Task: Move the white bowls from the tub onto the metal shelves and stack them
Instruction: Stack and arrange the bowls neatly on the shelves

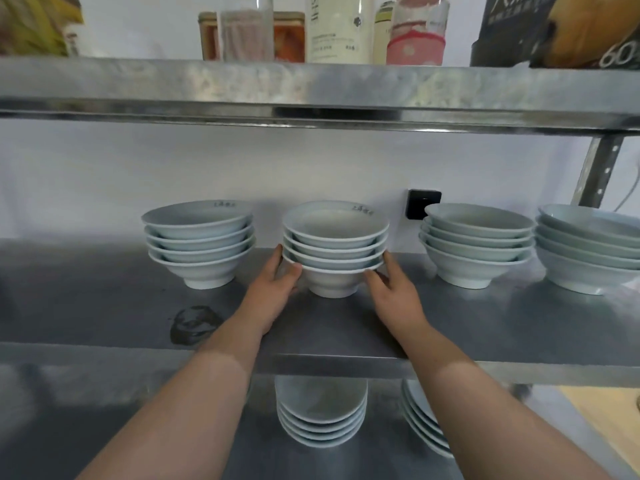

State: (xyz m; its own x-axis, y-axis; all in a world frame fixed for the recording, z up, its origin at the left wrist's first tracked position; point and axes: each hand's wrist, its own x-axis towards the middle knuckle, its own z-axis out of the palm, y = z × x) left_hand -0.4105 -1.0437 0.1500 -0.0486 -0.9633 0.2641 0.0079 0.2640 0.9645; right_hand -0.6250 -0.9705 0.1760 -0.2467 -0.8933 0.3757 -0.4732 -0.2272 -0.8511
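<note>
A stack of several white bowls (335, 247) stands in the middle of the metal shelf (104, 306). My left hand (275, 289) grips the stack's lower left side, fingers curled under the bottom rim. On the lower right side my right hand (393, 291) grips it the same way. More white bowl stacks stand on the same shelf: one to the left (199, 242), one to the right (476, 244) and one at the far right edge (588, 247). The tub is out of view.
The upper shelf (311, 91) carries bottles, jars and packets. On the lower shelf sit another bowl stack (320, 414) and a plate stack (420, 420). A black wall socket (420, 206) is behind the bowls. A dark stain (194, 325) marks the shelf front left.
</note>
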